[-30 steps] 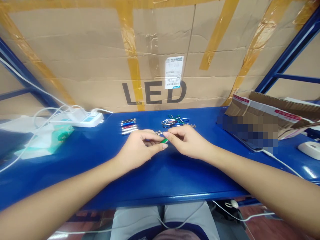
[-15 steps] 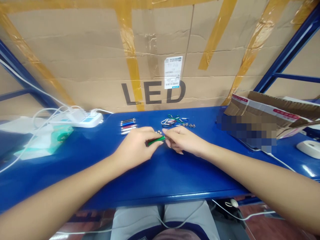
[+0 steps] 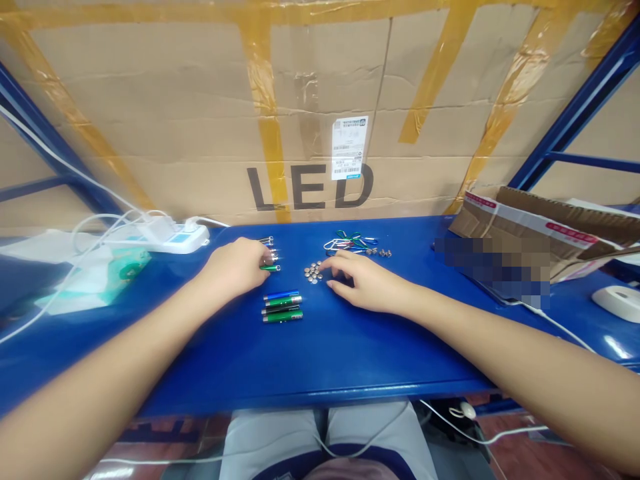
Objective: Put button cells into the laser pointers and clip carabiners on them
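My left hand (image 3: 240,267) is closed around a slim green metal tube (image 3: 271,268), like a small pen torch, at the row of similar tubes; the hand hides most of that row. My right hand (image 3: 356,281) has its thumb and index finger apart, fingertips at the right edge of a cluster of small silver button cells (image 3: 313,272); nothing shows between them. Nearer me lies a stack of several tubes: a blue tube (image 3: 281,295), a black tube (image 3: 281,309) and green ones (image 3: 283,317).
Coloured wire clips (image 3: 353,239) and small metal end pieces (image 3: 385,253) lie beyond my right hand. A white power strip (image 3: 180,238) and a green-white packet (image 3: 100,280) are on the left. An open cardboard box (image 3: 520,227) and a white mouse (image 3: 619,300) stand right.
My left hand has moved left with the green tube, away from my right hand, uncovering the front stack and the button cells. The right hand's fingers have parted and reached over to the cells.
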Action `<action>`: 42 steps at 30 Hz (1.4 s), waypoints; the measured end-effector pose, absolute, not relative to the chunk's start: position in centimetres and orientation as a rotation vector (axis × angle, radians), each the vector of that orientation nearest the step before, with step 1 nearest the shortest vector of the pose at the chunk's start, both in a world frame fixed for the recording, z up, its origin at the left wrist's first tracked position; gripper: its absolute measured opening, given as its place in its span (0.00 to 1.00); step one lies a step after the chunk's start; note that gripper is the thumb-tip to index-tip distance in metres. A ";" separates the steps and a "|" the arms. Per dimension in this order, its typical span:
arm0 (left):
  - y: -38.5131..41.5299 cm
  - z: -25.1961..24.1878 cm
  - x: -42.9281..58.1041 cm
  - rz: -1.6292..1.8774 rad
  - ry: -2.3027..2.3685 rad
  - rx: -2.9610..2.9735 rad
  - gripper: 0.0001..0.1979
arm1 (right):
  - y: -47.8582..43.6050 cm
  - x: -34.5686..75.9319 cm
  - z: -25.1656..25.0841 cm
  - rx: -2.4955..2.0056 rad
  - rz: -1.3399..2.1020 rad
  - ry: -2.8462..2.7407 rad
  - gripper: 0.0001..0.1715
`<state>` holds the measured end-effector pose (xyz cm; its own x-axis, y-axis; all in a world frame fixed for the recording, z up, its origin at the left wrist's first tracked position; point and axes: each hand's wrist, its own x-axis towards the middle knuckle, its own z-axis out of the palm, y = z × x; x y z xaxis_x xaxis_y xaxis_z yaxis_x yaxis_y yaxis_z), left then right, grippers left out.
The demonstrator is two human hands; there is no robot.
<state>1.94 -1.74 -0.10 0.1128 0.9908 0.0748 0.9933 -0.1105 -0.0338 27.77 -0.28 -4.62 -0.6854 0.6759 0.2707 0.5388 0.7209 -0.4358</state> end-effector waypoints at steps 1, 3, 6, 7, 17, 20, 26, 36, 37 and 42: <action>-1.7 -0.2 1.9 -0.039 -2.053 -2.287 0.11 | -0.2 27.7 -4.7 -0.932 0.460 -2.517 0.16; -1.5 -0.4 1.9 -0.033 -2.070 -2.289 0.12 | 0.0 27.6 -4.7 -0.926 0.468 -2.520 0.14; -1.2 -0.6 1.6 -0.039 -2.079 -2.282 0.14 | 0.1 27.5 -4.7 -0.905 0.468 -2.501 0.13; -1.1 -0.6 1.5 -0.039 -2.078 -2.271 0.15 | 0.0 27.5 -4.7 -0.893 0.469 -2.498 0.13; 0.3 -0.9 0.1 -0.078 -2.070 -2.188 0.13 | -0.3 27.4 -4.6 -0.860 0.471 -2.510 0.11; 0.7 -1.0 -0.2 -0.101 -2.081 -2.177 0.12 | -0.2 27.4 -4.7 -0.854 0.466 -2.511 0.11; 1.1 -1.2 -0.8 -0.153 -2.104 -2.121 0.12 | 0.0 27.4 -5.0 -0.844 0.469 -2.512 0.12; -1.0 0.1 1.6 -0.367 -1.874 -2.312 0.23 | 0.3 27.6 -5.1 -0.833 0.494 -2.499 0.07; -1.3 0.2 2.0 -0.377 -1.804 -2.405 0.25 | 0.3 27.5 -5.1 -0.834 0.497 -2.497 0.07; -2.2 0.3 2.7 -0.393 -1.477 -2.889 0.19 | 0.4 27.6 -5.1 -0.834 0.503 -2.505 0.06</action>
<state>2.66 -2.17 0.26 0.5643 0.8110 0.1544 0.7806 -0.5850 0.2200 27.59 0.45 -5.13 -0.7162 0.6309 0.2986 0.4669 0.7510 -0.4669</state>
